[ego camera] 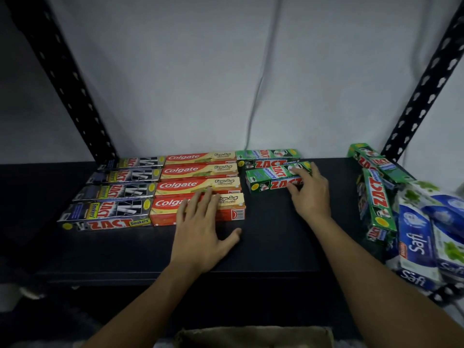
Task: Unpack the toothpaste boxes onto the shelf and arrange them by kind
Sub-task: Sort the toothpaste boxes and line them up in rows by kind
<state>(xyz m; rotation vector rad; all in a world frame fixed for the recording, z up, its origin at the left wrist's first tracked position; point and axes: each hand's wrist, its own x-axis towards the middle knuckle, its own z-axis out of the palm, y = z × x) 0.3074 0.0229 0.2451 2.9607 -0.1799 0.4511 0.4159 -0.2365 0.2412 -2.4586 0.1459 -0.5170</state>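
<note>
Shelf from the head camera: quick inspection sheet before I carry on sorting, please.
Surface: dark shelf board.
Job's things: four black Zact Smokers boxes, four Colgate boxes, two green Zact boxes in columns; loose green Zact boxes askew at right.
Clutter: Safi packs piled at right edge.
Hands: left hand flat on nearest Colgate box; right hand holds nearer green Zact box.
Cables: grey cable hangs down the grey wall.
Surroundings: black perforated uprights, brown carton below.

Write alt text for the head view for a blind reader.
On a dark shelf, the left hand rests on the front Colgate box while the right hand grips a green Zact box. Black Zact and Colgate boxes lie sorted at left; more green Zact and Safi boxes are heaped at right.
</note>
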